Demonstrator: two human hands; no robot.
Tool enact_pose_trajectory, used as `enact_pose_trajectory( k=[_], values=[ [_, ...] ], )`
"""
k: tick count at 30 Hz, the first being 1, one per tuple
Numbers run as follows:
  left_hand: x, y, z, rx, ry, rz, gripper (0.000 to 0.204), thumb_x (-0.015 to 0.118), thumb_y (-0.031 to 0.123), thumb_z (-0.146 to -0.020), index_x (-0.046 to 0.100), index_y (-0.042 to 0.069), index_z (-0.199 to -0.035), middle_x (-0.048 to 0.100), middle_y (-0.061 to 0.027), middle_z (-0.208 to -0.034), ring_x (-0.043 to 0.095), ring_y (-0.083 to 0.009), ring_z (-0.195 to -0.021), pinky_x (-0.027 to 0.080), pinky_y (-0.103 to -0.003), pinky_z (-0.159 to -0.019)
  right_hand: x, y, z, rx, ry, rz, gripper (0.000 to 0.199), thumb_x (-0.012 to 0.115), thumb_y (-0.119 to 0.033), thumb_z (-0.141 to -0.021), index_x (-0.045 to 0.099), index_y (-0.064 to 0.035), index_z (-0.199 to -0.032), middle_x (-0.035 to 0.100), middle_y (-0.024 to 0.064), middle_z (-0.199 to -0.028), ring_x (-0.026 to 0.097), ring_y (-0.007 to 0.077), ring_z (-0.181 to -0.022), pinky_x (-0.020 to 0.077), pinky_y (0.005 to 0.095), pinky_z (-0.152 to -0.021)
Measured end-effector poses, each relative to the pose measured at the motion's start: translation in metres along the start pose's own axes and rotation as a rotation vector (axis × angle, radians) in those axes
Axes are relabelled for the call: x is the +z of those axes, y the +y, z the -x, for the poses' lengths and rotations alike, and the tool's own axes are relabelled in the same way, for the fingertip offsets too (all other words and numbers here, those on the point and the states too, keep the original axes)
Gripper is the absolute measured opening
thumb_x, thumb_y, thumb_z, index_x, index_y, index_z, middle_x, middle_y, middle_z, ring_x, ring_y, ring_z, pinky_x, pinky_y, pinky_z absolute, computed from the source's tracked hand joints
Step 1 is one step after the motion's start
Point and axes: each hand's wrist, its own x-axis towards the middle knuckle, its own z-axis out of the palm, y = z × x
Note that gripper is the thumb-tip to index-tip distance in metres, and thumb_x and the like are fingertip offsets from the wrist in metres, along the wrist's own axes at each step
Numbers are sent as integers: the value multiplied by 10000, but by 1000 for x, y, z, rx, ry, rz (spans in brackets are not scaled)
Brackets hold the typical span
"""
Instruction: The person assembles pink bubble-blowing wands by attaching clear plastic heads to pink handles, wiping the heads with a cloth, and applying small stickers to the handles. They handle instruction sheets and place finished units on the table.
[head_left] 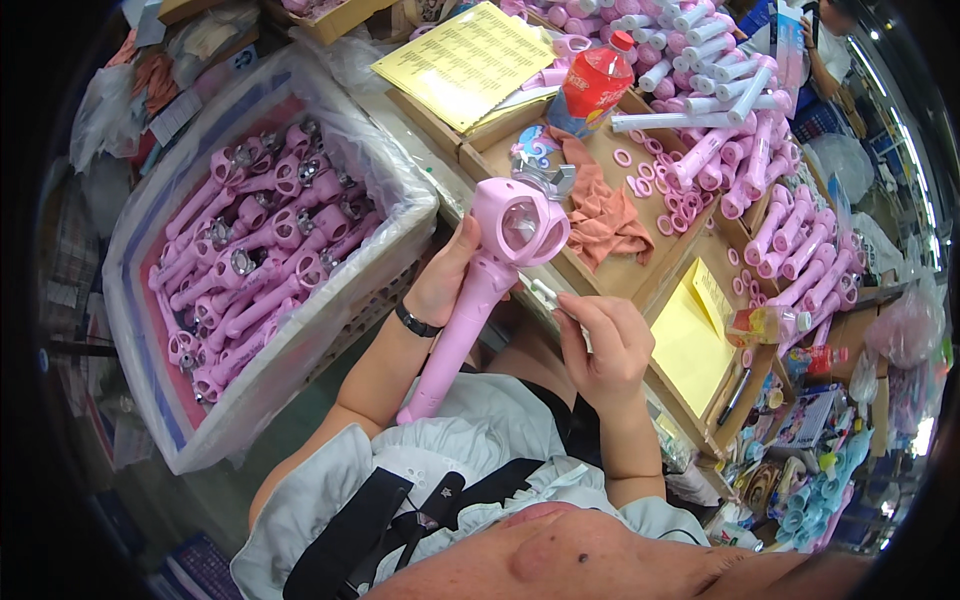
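My left hand (440, 280) is closed around the neck of a pink toy wand (462, 335). The wand stands tilted, its ring-shaped head up and its handle end near my lap. A clear faceted gem (521, 226) shows inside that head. Just right of the wand, my right hand (608, 350) pinches a small whitish stick-like piece (544, 292) between thumb and fingers. The piece is close to the wand below its head; whether they touch I cannot tell. Behind the head sits a silvery gem-shaped part (555, 180).
A lined crate (410, 205) of pink wands stands at my left. On the bench are an orange cloth (603, 220), pink rings (683, 205), a red-capped bottle (592, 85), yellow sheets (465, 60) and a yellow pad (690, 345). Wand parts (735, 150) pile up at the right.
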Motion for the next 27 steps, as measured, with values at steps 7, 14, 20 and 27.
enact_pose_trajectory(
  k=[7, 14, 20, 27],
  values=[
    [8, 4, 8, 43, 22, -101, 683, 542, 441, -907, 217, 97, -1400, 497, -77, -1166, 564, -138, -932, 496, -257, -767, 11, 10, 16, 165, 23, -38, 204, 714, -14, -714, 650, -28, -906, 623, 75, -755, 592, 210, -639, 471, 287, -574],
    [14, 3, 16, 377, 80, -1046, 998, 722, 102, -749, 20, 15, -1453, 251, -230, -1436, 296, -317, -1324, 258, -374, -1073, 29, 25, 56, 680, -34, -255, 137, 649, -104, -833, 627, -4, -924, 620, 96, -760, 562, 180, -591, 454, 295, -557],
    [16, 0, 16, 397, 77, -1044, 972, 718, 112, -745, 55, 3, -1447, 250, -251, -1438, 300, -355, -1328, 268, -376, -1072, 31, 38, 63, 374, -120, -60, 119, 573, -122, -885, 566, -4, -904, 588, 134, -758, 572, 271, -612, 458, 333, -572],
    [19, -2, 15, 448, 84, -1126, 944, 704, 71, -757, 67, 27, -1452, 316, -198, -1388, 360, -270, -1269, 307, -358, -1038, 23, 33, 58, 679, -279, -256, 108, 571, -123, -872, 573, -15, -873, 580, 138, -731, 552, 297, -602, 447, 362, -556]
  ],
)
